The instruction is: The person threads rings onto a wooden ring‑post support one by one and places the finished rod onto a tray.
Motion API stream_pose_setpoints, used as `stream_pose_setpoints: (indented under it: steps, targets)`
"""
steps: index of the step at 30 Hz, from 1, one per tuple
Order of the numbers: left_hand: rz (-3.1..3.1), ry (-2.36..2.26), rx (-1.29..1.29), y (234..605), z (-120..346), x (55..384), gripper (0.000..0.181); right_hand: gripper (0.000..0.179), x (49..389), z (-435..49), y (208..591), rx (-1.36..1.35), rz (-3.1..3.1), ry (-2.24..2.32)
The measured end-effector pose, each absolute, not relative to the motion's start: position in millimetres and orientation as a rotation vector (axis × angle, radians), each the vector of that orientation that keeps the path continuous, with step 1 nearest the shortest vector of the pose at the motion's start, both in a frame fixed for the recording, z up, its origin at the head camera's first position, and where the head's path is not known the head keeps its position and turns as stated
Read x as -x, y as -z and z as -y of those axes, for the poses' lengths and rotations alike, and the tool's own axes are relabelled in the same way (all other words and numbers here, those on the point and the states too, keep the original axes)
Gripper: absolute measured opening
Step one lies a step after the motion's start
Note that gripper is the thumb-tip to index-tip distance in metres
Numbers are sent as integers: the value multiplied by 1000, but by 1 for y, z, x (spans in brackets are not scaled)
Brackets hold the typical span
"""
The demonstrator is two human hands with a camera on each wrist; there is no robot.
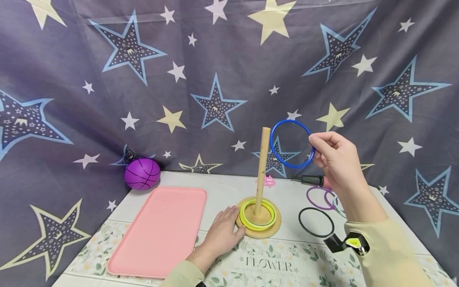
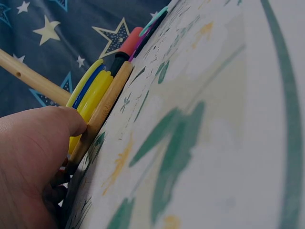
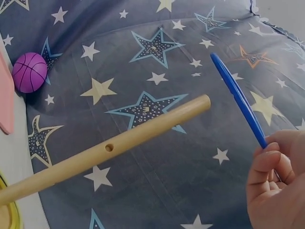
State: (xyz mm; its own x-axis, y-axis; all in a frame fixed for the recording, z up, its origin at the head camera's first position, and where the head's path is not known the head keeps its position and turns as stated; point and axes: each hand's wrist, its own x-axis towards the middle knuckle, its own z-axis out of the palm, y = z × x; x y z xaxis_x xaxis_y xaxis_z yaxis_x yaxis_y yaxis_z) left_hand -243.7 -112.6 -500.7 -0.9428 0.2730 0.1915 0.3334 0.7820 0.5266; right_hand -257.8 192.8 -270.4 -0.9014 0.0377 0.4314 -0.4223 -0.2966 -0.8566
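A blue ring (image 1: 275, 154) hangs in the air, pinched at its right edge between the thumb and fingers of my right hand (image 1: 338, 161). Its left side is just right of the top of a wooden pole (image 1: 263, 171); the right wrist view shows the ring (image 3: 240, 102) nearly edge-on, apart from the pole end. Around the foot of the pole, yellow rings (image 1: 245, 223) lie on the round wooden base (image 1: 277, 227), with a dark blue ring (image 2: 89, 86) between them. My left hand (image 1: 223, 230) rests against the base's left rim, thumb in front, fingers extended behind.
A pink tray (image 1: 159, 229) lies on the left, with a purple ball (image 1: 142, 173) behind it. On the right are a black ring (image 1: 300, 224), purple and pale blue rings and a black-nozzled pump (image 1: 312, 180). Behind the pole sits a small pink object (image 1: 269, 181) before a starry curtain.
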Motion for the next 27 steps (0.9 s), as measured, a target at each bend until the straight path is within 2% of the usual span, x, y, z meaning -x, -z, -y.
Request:
stream_pose_setpoints:
  steps: [4,9,15,22,27]
  targets:
    - [2868,874,489,502,112,245,70,12,261,-185,266,-483,1661,-2248]
    - [2858,874,490,504,113,245,70,2,266,-177,261,-492,1640,-2266]
    - [2849,885,491,503,113,246,69,2,271,-171,261,-459,1661,-2270]
    - [2855,883,487,504,114,246,69,12,278,-162,264,-418,1686,-2270]
    - [2858,880,490,504,114,245,69,13,282,-158,270,-389,1714,-2265]
